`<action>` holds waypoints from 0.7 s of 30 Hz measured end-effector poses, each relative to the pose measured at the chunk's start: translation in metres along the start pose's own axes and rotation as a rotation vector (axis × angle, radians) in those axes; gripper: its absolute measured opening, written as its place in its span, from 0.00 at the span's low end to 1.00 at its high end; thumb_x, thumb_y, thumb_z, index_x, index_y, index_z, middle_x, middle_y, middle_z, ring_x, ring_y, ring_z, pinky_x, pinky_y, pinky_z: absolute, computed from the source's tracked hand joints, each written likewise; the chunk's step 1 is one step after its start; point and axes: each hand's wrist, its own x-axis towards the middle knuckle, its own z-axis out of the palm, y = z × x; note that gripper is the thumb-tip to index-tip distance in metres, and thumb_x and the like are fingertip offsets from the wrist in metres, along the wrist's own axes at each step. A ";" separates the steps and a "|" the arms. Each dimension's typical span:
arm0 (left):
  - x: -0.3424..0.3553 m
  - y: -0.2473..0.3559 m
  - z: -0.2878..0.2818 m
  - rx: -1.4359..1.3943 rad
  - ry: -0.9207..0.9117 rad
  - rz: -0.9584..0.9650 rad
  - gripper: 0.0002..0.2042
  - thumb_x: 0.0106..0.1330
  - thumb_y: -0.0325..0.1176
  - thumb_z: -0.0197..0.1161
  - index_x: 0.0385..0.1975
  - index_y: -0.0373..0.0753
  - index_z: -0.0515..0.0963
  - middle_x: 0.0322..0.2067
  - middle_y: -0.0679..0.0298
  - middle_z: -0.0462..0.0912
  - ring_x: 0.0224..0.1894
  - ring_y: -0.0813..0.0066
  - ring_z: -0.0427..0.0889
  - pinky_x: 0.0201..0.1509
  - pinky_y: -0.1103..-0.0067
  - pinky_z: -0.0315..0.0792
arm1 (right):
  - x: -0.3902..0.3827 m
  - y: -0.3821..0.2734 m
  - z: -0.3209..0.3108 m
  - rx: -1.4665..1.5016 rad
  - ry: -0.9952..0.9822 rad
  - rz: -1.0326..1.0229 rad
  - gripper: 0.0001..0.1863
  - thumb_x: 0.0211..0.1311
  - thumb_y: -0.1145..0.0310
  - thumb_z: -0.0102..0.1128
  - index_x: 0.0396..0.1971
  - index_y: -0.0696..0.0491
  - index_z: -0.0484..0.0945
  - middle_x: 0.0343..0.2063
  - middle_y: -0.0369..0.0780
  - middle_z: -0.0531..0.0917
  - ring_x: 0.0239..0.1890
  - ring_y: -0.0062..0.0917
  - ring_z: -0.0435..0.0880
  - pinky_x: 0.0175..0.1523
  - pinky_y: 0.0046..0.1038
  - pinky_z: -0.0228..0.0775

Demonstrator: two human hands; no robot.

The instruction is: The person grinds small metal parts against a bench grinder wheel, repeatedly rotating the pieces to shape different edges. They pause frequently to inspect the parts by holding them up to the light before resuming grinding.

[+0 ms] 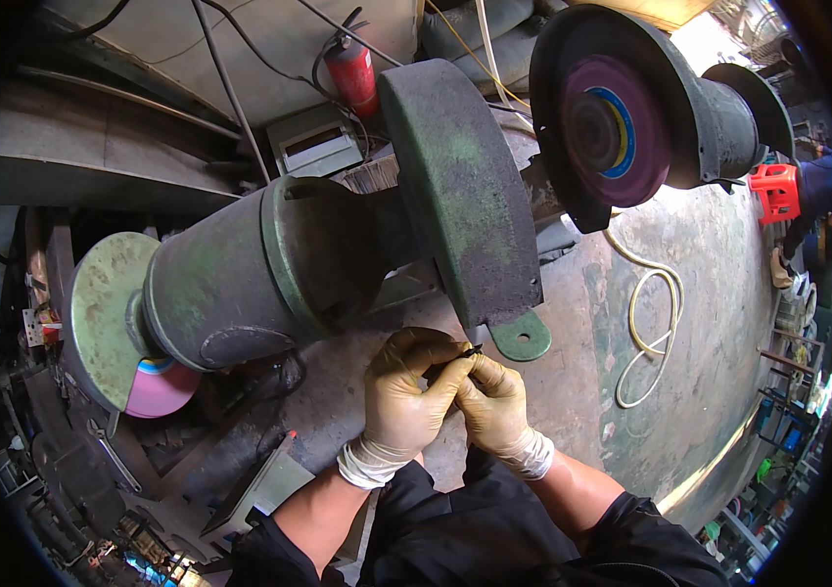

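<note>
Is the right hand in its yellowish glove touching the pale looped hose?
Apart: head view shows grey floor between the right hand and hose.

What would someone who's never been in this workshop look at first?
Probably the big green-grey grinder stretching across the left and middle, with a pink grinding wheel peeking out at its lower left. Another, purplish grinding wheel with a blue and yellow ring stands out at the upper right. At the middle, below the grinder, a gloved left hand and right hand pinch a tiny dark piece.
</note>
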 end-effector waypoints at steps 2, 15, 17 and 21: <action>-0.001 -0.002 0.001 -0.008 0.004 -0.009 0.06 0.57 0.23 0.72 0.33 0.37 0.86 0.33 0.63 0.83 0.33 0.74 0.83 0.35 0.79 0.76 | -0.001 0.001 -0.001 -0.021 0.003 0.003 0.10 0.70 0.74 0.61 0.47 0.61 0.81 0.33 0.32 0.84 0.33 0.11 0.75 0.37 0.17 0.70; -0.007 -0.012 0.007 -0.220 -0.005 -0.185 0.05 0.58 0.21 0.71 0.32 0.33 0.83 0.31 0.62 0.84 0.33 0.76 0.83 0.38 0.80 0.76 | -0.003 0.000 -0.004 -0.046 0.023 0.008 0.09 0.69 0.74 0.61 0.45 0.61 0.82 0.30 0.31 0.83 0.31 0.11 0.75 0.35 0.17 0.69; -0.007 -0.012 0.007 -0.241 -0.010 -0.212 0.05 0.58 0.20 0.71 0.32 0.33 0.83 0.31 0.63 0.85 0.33 0.77 0.83 0.38 0.80 0.76 | -0.005 0.001 -0.004 -0.041 0.034 0.010 0.09 0.69 0.74 0.62 0.45 0.62 0.82 0.30 0.32 0.83 0.31 0.11 0.75 0.35 0.17 0.69; -0.009 -0.014 0.008 -0.308 -0.016 -0.287 0.04 0.59 0.21 0.70 0.32 0.33 0.83 0.31 0.63 0.85 0.34 0.78 0.83 0.40 0.80 0.76 | -0.007 0.000 -0.004 -0.030 0.042 0.037 0.09 0.69 0.74 0.61 0.45 0.63 0.82 0.30 0.33 0.83 0.32 0.12 0.76 0.36 0.17 0.70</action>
